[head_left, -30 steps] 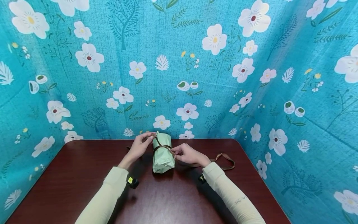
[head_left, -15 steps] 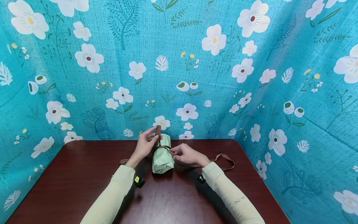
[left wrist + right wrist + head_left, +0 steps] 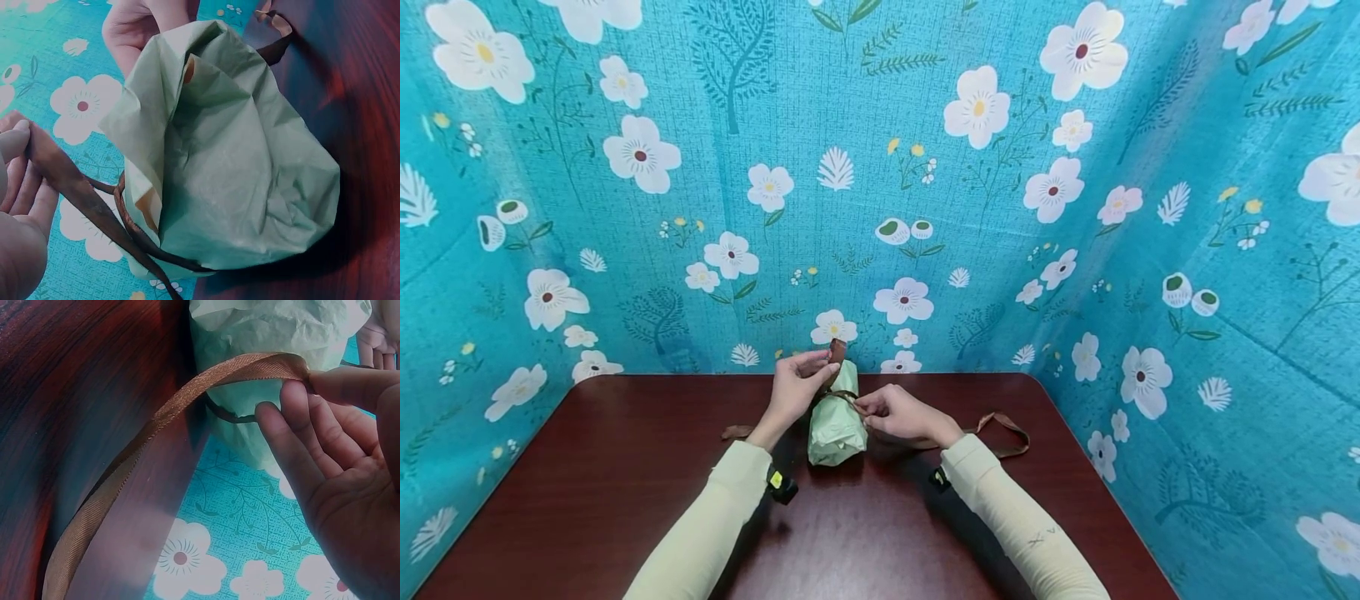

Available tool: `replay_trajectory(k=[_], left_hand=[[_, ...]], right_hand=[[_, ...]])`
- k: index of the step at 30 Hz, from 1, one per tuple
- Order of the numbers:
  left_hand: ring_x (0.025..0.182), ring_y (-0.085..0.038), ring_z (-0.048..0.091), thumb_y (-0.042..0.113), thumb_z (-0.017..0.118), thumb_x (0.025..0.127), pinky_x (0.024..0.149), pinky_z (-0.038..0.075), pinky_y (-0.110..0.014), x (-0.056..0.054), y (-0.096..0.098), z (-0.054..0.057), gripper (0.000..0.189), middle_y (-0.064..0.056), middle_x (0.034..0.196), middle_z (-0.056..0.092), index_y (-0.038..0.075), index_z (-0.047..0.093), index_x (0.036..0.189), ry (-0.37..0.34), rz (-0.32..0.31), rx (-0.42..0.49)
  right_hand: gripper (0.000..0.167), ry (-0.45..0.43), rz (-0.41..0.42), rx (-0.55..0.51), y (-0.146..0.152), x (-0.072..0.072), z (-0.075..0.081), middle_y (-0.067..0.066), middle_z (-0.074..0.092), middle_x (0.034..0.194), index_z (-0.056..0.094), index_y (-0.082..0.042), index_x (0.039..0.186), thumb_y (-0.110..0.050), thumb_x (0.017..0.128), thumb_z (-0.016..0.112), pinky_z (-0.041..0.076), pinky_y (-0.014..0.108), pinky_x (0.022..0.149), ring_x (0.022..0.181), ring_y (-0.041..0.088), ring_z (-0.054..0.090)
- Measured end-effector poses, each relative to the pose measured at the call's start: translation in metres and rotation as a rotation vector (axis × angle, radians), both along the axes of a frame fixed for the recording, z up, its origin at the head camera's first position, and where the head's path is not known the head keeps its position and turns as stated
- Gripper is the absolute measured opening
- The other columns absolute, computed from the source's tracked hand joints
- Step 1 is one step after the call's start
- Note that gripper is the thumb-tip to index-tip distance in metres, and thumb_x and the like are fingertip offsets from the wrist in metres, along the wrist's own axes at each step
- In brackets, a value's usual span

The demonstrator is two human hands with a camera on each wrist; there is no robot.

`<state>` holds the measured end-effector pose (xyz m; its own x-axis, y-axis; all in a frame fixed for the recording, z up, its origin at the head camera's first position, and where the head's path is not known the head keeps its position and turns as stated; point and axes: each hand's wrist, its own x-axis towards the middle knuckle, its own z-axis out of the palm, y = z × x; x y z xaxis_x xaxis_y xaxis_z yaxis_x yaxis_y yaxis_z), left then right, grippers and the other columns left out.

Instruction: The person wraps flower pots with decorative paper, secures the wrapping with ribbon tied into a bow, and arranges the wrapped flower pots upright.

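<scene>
A bundle wrapped in crinkled pale green paper [image 3: 837,433] lies on the table, with a brown ribbon [image 3: 81,190] looped round its middle. My left hand [image 3: 793,387], at the bundle's far left side, pinches one length of the ribbon between thumb and fingers. A short piece of it sticks up above those fingertips. On the other side, my right hand [image 3: 906,414] pinches the ribbon close against the paper. From its thumb and finger a flat brown ribbon length [image 3: 156,419] arches down to the table. Folded paper flaps [image 3: 212,125] face the left wrist camera.
The dark red wooden table [image 3: 625,483] ends at a blue flowered cloth [image 3: 850,208] just beyond the bundle. A loose ribbon tail [image 3: 1011,433] lies curled to the right of the right hand. Another ribbon end [image 3: 736,432] shows beside the left wrist.
My left hand has moved right, over the bundle's far end, carrying its ribbon length with it; the ribbon's tip now stands up there. The right hand has stayed in place.
</scene>
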<state>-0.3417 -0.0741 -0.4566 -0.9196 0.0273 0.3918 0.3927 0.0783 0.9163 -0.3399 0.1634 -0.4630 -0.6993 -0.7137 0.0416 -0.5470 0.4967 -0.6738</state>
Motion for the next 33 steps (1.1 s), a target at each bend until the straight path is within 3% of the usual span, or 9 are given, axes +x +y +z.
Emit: replay_trajectory(k=[4,8,11,14,22,28,33], left_hand=[[0.087,-0.009,0.066,0.014,0.072,0.096,0.072,0.05,-0.019,0.003,0.003,0.006,0.021,-0.022,0.103,0.075,-0.002,0.076,0.109,0.002,0.015,-0.033],[0.092,-0.021,0.072,0.013,0.061,0.103,0.079,0.056,-0.029,0.01,0.003,0.014,0.022,-0.024,0.103,0.074,-0.007,0.067,0.112,-0.023,-0.062,-0.054],[0.089,-0.035,0.074,0.014,0.058,0.105,0.081,0.059,-0.043,0.007,0.003,0.01,0.022,-0.026,0.096,0.075,-0.005,0.064,0.114,-0.036,-0.121,-0.023],[0.078,-0.039,0.072,0.018,0.059,0.104,0.074,0.059,-0.047,-0.001,0.003,0.0,0.022,-0.026,0.086,0.073,-0.002,0.065,0.111,-0.01,-0.111,-0.004],[0.06,-0.031,0.062,0.025,0.063,0.103,0.056,0.051,-0.044,-0.005,0.002,-0.007,0.025,-0.031,0.074,0.063,0.001,0.07,0.103,0.075,-0.093,0.019],[0.061,-0.035,0.054,0.024,0.061,0.104,0.053,0.044,-0.031,-0.004,0.001,-0.006,0.03,-0.028,0.074,0.062,-0.004,0.071,0.101,0.074,-0.065,-0.002],[0.067,-0.045,0.051,0.023,0.056,0.106,0.058,0.038,-0.025,0.0,0.0,-0.003,0.035,-0.034,0.078,0.06,-0.007,0.068,0.094,0.036,-0.058,-0.049]], right_hand=[[0.04,-0.002,0.002,0.008,-0.001,-0.001,0.0,0.016,0.076,0.09,0.061,-0.002,0.139,-0.004,0.098,0.06,0.039,0.019,0.052,0.054,0.001,0.046],[0.039,0.018,-0.008,0.013,-0.002,-0.002,0.0,0.01,0.077,0.089,0.062,0.0,0.136,-0.005,0.098,0.062,0.041,0.02,0.054,0.057,0.001,0.051],[0.035,0.04,-0.021,0.011,-0.002,-0.002,0.0,0.002,0.078,0.092,0.066,-0.001,0.132,-0.006,0.098,0.065,0.048,0.02,0.06,0.067,0.001,0.059],[0.026,0.062,-0.027,0.006,-0.001,-0.002,0.001,-0.002,0.077,0.096,0.073,-0.005,0.124,-0.008,0.098,0.066,0.053,0.022,0.069,0.078,0.002,0.064],[0.01,0.112,-0.036,0.037,0.003,0.0,0.004,0.005,0.076,0.091,0.078,-0.013,0.099,-0.015,0.099,0.067,0.049,0.023,0.07,0.074,0.005,0.056],[0.008,0.11,-0.057,-0.043,0.002,0.001,0.011,0.008,0.073,0.092,0.074,-0.005,0.101,-0.009,0.098,0.068,0.052,0.028,0.08,0.083,0.008,0.062],[0.015,0.152,-0.032,-0.058,-0.004,0.003,0.025,0.003,0.074,0.094,0.075,-0.004,0.108,-0.012,0.101,0.063,0.053,0.028,0.078,0.084,0.01,0.062]])
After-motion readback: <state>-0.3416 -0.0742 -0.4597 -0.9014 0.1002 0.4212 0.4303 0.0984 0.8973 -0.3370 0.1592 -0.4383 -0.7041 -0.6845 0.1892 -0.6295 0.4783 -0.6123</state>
